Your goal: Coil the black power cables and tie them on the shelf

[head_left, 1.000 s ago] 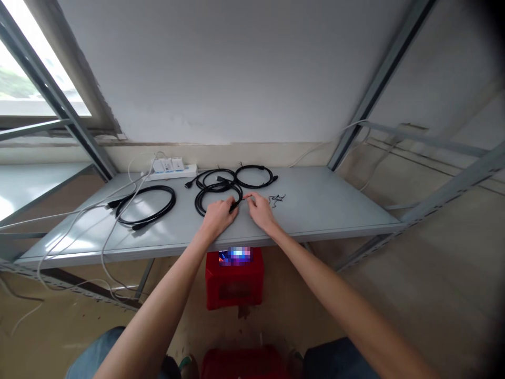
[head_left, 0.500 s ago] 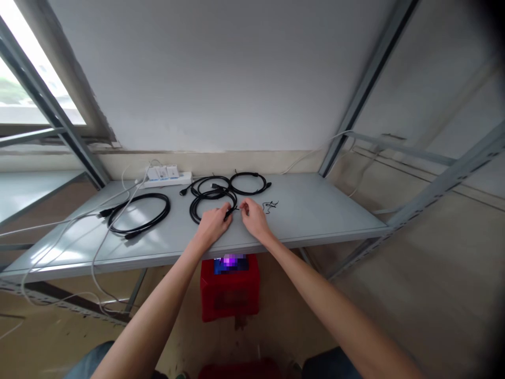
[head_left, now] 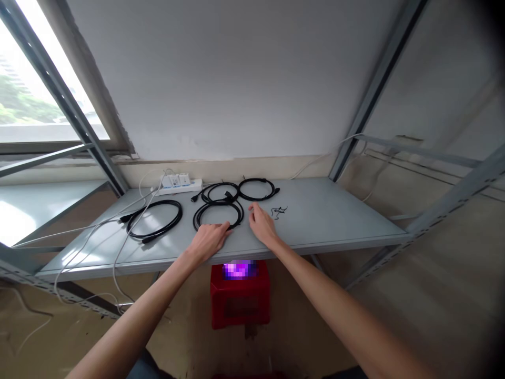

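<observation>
Fingers of the left hand (head_left: 211, 238) rested on the front coil (head_left: 195, 216) at its six o'clock, presumably steadying it against the shelf (head_left: 335, 216); I could not tell their closure. At three o'clock, the right hand (head_left: 261, 223) stood just clear, fingers curled, any pinched item indiscernible. Thin strands (head_left: 280, 211) lay beyond, conveniently reachable. One o'clock: a rear coil (head_left: 256, 180), apparently parked.

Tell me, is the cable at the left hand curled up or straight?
Curled up: the black cable lies in round loops on the shelf, the left hand touching its near side.
</observation>
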{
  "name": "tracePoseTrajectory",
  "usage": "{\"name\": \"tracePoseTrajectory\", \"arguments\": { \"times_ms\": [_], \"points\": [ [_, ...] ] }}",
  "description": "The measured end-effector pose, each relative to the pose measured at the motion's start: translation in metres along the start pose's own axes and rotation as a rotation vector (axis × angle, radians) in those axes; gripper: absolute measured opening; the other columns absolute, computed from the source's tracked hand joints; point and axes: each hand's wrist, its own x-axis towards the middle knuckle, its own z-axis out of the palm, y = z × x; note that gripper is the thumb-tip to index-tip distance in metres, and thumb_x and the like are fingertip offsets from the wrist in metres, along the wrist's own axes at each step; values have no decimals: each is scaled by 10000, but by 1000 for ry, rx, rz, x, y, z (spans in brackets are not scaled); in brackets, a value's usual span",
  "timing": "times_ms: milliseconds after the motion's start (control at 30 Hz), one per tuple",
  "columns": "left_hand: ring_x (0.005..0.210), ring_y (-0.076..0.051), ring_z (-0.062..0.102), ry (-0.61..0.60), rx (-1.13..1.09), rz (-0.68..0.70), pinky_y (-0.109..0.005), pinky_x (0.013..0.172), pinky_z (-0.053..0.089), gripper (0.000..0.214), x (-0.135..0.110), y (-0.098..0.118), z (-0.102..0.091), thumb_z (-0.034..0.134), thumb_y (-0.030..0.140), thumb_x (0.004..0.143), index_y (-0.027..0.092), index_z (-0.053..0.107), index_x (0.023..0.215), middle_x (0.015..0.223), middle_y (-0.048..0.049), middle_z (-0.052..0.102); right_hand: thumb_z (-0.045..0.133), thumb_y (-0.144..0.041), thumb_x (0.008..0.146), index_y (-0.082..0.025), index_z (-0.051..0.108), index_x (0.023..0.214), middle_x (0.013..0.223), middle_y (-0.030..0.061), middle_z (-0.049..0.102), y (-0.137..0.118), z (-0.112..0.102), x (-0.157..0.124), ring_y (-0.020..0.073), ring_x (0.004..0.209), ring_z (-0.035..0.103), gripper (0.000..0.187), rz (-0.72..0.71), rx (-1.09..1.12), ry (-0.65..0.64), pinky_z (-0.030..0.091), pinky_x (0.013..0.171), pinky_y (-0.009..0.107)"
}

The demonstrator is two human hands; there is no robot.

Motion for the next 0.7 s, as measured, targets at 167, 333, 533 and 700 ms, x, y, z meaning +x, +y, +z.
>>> {"name": "tracePoseTrajectory", "arguments": {
  "times_ms": [167, 333, 533, 700],
  "points": [
    [808, -240, 651, 68, -103, 172, -347, 762, 438, 361, -28, 1, 1, 307, 442, 1101, 230, 548, 938, 858, -71, 691, 346, -150, 1014, -227, 556, 1337, 979, 65, 718, 0, -5, -1, 233, 896, 657, 393, -1, 85, 39, 418, 746, 295],
    [879, -253, 569, 125, -152, 203, -379, 818, 442, 252, -52, -22, -10, 387, 286, 1028, 236, 497, 806, 891, -80, 644, 385, -44, 907, -238, 573, 1369, 1013, 54, 716, 0, -7, -4, 216, 930, 653, 535, -11, 111, 19, 419, 740, 277],
    [921, -267, 549, 128, -145, 66, -403, 857, 470, 218, -60, -44, -14, 434, 296, 991, 240, 551, 816, 903, -85, 649, 396, -239, 1041, -237, 649, 1247, 950, 50, 725, -3, -5, -3, 206, 835, 640, 327, -17, 91, 4, 397, 709, 271],
    [988, -270, 612, 69, -150, 57, -366, 855, 483, 151, -50, -25, -13, 511, 336, 962, 243, 597, 879, 971, -79, 678, 414, -224, 1033, -238, 633, 1263, 930, 49, 720, -2, -3, -2, 205, 793, 632, 318, -1, 66, -10, 386, 686, 269]
  ]
}}
